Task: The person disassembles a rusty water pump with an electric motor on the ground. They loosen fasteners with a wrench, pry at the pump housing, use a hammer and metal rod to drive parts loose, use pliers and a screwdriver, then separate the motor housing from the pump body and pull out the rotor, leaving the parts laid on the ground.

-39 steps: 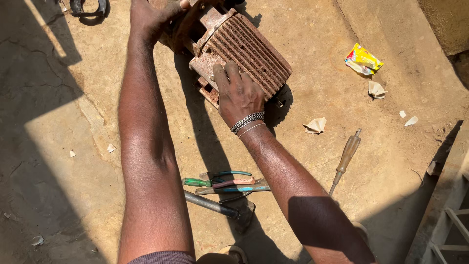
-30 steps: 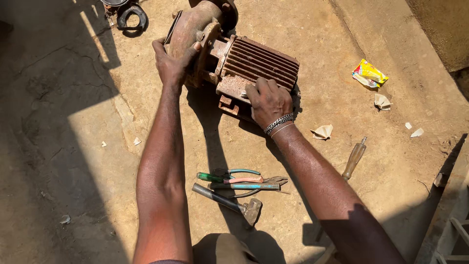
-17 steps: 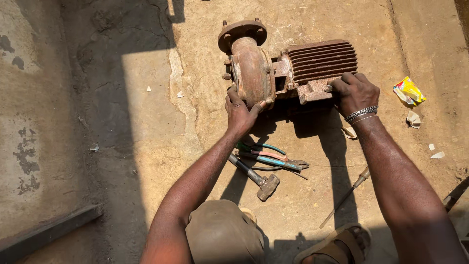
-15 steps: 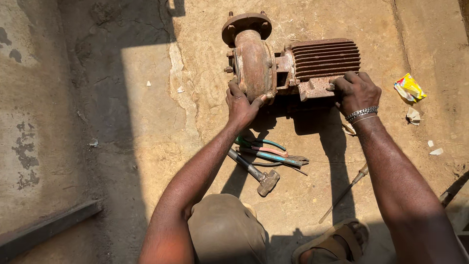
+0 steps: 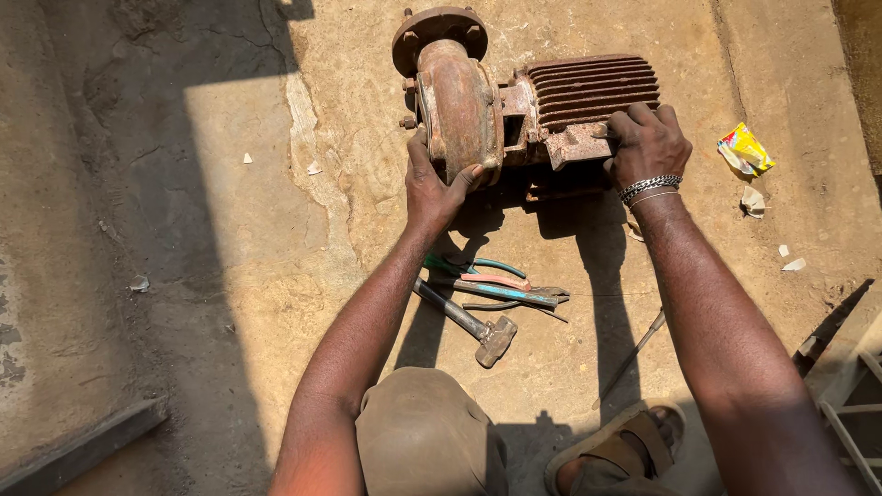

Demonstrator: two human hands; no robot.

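Observation:
A rusty water pump (image 5: 514, 101) with a round casing, a flanged pipe end and a ribbed motor body lies on the concrete ground in the head view. My left hand (image 5: 432, 188) grips the lower edge of the round casing. Over at the ribbed motor's near corner, my right hand (image 5: 646, 142) holds on; a metal bracelet circles its wrist. Both arms reach forward from the bottom of the view.
A hammer (image 5: 473, 326), pliers (image 5: 501, 285) and a screwdriver (image 5: 629, 358) lie on the ground between my arms. A yellow wrapper (image 5: 746, 150) and white chips lie at right. My sandalled foot (image 5: 625, 450) and knee (image 5: 423, 432) are below. A metal frame (image 5: 850, 386) stands at right.
The pump has swung round from an upright tilt to lying sideways, casing left and motor right. Both hands stayed on it. The view shifted slightly.

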